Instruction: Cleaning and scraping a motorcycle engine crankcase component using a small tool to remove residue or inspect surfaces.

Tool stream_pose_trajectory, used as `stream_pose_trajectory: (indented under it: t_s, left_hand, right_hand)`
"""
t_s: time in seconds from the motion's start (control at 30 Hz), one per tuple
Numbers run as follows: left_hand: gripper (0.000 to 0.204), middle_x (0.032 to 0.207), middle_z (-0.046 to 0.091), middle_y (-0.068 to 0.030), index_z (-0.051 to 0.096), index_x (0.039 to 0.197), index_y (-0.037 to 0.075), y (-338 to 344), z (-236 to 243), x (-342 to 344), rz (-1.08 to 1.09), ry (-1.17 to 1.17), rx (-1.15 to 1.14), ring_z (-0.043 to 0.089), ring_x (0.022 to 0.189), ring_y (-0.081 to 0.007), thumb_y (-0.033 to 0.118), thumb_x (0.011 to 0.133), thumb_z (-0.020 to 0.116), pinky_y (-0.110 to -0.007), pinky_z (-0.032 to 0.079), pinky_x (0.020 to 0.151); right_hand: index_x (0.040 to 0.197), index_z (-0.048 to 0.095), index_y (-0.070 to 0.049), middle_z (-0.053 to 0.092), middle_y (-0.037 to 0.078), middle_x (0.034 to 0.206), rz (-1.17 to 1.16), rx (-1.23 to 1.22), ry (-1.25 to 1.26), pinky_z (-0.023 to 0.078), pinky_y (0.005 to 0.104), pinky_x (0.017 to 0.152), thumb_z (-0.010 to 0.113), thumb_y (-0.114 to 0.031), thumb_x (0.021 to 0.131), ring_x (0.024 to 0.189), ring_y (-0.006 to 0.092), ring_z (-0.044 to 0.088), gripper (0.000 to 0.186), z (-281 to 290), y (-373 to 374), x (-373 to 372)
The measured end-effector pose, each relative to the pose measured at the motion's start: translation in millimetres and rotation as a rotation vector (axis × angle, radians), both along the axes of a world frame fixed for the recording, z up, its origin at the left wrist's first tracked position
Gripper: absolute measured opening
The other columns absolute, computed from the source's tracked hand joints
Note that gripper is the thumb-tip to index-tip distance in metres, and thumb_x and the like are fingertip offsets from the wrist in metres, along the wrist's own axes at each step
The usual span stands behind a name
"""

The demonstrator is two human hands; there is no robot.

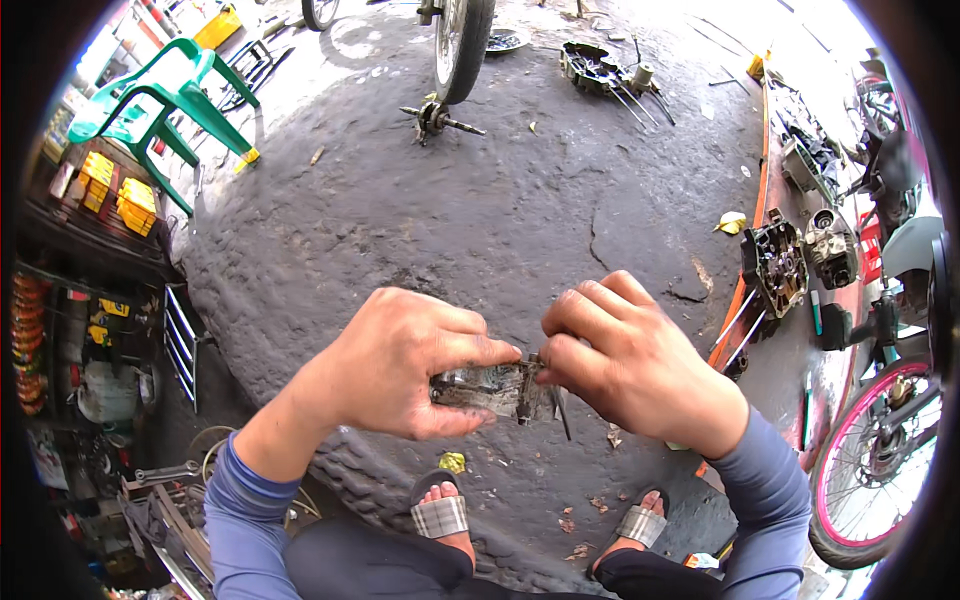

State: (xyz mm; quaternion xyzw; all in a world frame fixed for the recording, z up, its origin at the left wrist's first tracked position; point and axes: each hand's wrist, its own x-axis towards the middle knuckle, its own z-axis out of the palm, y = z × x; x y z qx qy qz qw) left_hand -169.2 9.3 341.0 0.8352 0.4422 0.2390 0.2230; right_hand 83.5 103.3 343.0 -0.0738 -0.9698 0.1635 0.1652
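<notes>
A small, dirty, silver-grey metal engine part (480,390) is held above the ground between both hands. My left hand (400,365) grips its left end, with the thumb below and the index finger along the top edge. My right hand (630,365) is closed, its fingers curled and pinching right at the part's right edge. Whatever lies between those right fingertips is hidden. Below them a thin dark rod (564,415) slants down beside the part; I cannot tell whether it is attached to it.
A gear shaft (436,120) lies ahead by a motorcycle wheel (462,50). An opened engine case (590,70) lies farther right. More engine castings (775,262) line the right side near a pink-rimmed wheel (870,460). A green chair (170,95) stands at left.
</notes>
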Motion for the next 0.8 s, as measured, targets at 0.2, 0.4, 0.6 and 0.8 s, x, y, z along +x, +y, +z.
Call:
stream_pose_trajectory:
  t_s: [0.2, 0.4, 0.6, 0.8]
  left_hand:
    - [0.053, 0.078, 0.066, -0.0060, 0.080, 0.115, 0.011, 18, -3, -7, -0.093, -0.013, 0.014, 0.065, 0.070, -0.0278, 0.030, 0.066, 0.089, -0.039, 0.051, 0.063]
    - [0.059, 0.086, 0.063, -0.0063, 0.079, 0.116, 0.008, 18, 0, -27, -0.062, 0.164, 0.044, 0.059, 0.086, -0.0268, 0.039, 0.068, 0.090, -0.040, 0.047, 0.083]
    - [0.066, 0.100, 0.058, -0.0086, 0.077, 0.122, 0.008, 15, 11, -21, 0.041, 0.225, -0.056, 0.053, 0.097, -0.0296, 0.042, 0.067, 0.089, -0.041, 0.045, 0.087]
    - [0.064, 0.098, 0.059, -0.0097, 0.078, 0.122, 0.009, 8, 10, -7, 0.060, 0.217, -0.046, 0.056, 0.093, -0.0306, 0.040, 0.067, 0.089, -0.042, 0.046, 0.086]
  right_hand:
    - [0.104, 0.065, -0.004, 0.066, 0.015, 0.099, -0.222, -0.468, 0.167, 0.053, 0.0470, 0.079, 0.072, -0.008, 0.092, 0.092, 0.0390, 0.067, 0.014, -62, 13, 33]
    - [0.106, 0.070, -0.007, 0.068, 0.016, 0.102, -0.581, -0.270, -0.538, 0.056, 0.0489, 0.084, 0.065, -0.005, 0.089, 0.095, 0.0375, 0.070, 0.018, -212, 9, 132]
    - [0.117, 0.067, -0.003, 0.064, 0.019, 0.117, -0.590, -0.286, -0.175, 0.056, 0.0479, 0.088, 0.064, -0.003, 0.086, 0.104, 0.0389, 0.068, 0.031, -304, -40, 105]
    - [0.090, 0.076, -0.001, 0.076, 0.021, 0.091, -1.112, -0.614, -0.334, 0.059, 0.0500, 0.082, 0.076, -0.054, 0.091, 0.093, 0.0436, 0.074, 0.053, -321, -33, 21]
